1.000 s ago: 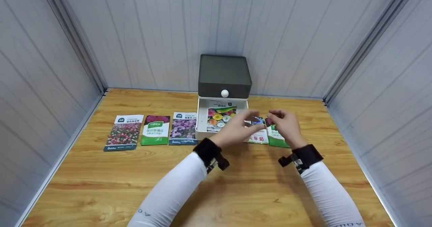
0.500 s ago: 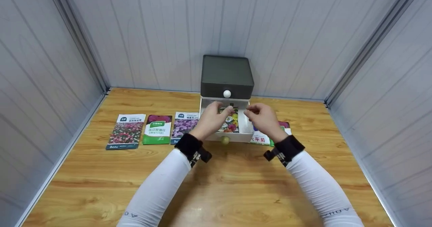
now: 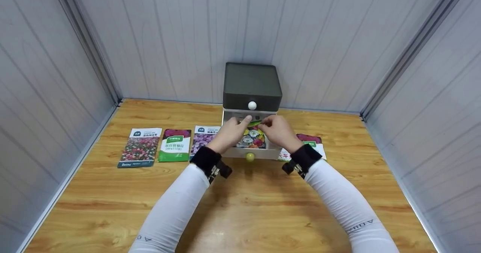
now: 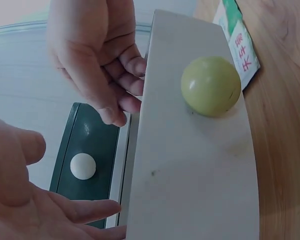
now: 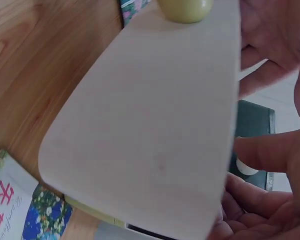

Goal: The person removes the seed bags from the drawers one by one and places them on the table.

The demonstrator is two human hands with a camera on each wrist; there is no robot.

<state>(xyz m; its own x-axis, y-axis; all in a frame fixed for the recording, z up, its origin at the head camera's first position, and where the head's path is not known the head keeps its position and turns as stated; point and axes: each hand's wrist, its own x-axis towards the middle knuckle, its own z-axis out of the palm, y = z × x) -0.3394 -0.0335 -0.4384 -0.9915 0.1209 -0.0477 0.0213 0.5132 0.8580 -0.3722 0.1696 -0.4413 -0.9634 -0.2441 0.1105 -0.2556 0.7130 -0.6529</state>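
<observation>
A flower seed packet (image 3: 250,139) lies in the pulled-out white drawer (image 3: 270,154) of a small box, its green top edge between my two hands. My left hand (image 3: 228,133) reaches over the drawer's left side with fingers extended and thumb raised. My right hand (image 3: 279,131) is at the packet's top right, thumb and forefinger pinching the green edge. In the left wrist view, the right hand's (image 4: 102,60) thumb and fingertips come together behind the drawer front. That front hides the packet in both wrist views.
Above the drawer is a dark green drawer (image 3: 252,85) with a white knob (image 3: 252,105). The lower drawer has a yellow-green knob (image 3: 250,157). Seed packets (image 3: 174,145) lie on the wooden table (image 3: 244,204) to the left, and partly hidden packets (image 3: 311,142) to the right.
Both hands have moved left from above the right-hand packets to the drawer. The right hand has come down onto the packet's top edge. The lower drawer's knob has come into view.
</observation>
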